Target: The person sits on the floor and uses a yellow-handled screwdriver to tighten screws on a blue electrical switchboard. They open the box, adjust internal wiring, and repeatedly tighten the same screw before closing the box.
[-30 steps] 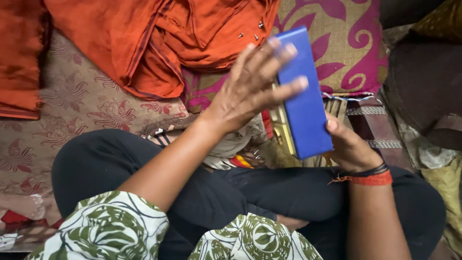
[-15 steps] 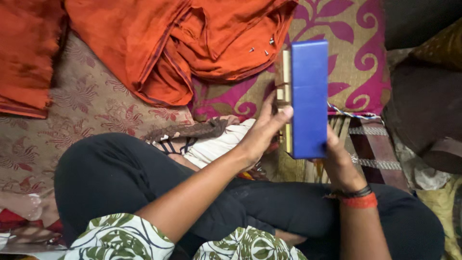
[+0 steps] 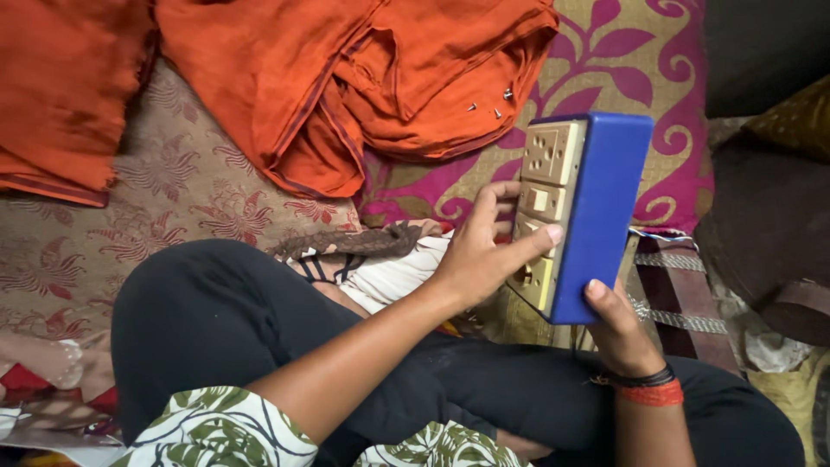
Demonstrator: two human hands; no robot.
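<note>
Blue switchboard box (image 3: 601, 216): smooth matt plastic, its cream faceplate (image 3: 543, 212) faintly glossy. Orange garment (image 3: 346, 78): soft creased cloth. Floral mat (image 3: 173, 216): woven, slightly rough fabric.

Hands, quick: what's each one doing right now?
Left hand: fingers curled on the cream socket face of the blue switch box, gripping it.
Right hand: holding the box's lower end from below.
</note>
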